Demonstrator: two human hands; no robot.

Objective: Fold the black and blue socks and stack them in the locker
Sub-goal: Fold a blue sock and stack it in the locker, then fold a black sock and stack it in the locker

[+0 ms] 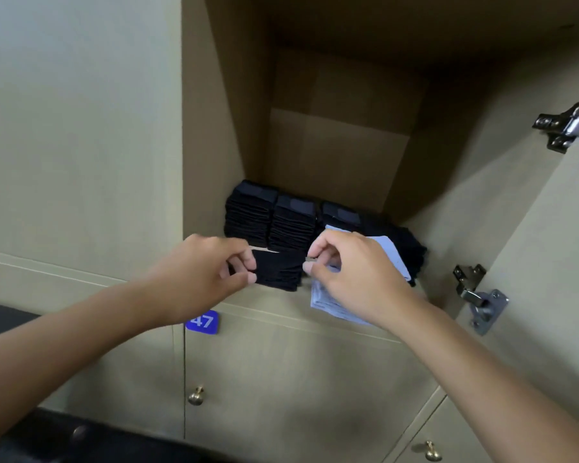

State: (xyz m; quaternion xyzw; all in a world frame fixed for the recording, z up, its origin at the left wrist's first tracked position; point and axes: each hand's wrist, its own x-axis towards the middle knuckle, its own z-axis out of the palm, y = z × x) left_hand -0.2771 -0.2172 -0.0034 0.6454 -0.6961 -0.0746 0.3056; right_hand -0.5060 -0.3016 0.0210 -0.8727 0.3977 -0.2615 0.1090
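Note:
A black sock lies at the front edge of the open locker's floor. My left hand pinches its left end, and my right hand pinches its right end and a small metal clip there. Under my right hand is a pale blue paper label, with more of it showing behind the fingers. Behind the sock stand three stacks of folded black and blue socks, side by side, and a lower dark pile to their right.
The locker is deep with brown inner walls. Its door stands open at the right with two metal hinges. Below is a closed locker door with a blue tag numbered 47 and brass knobs.

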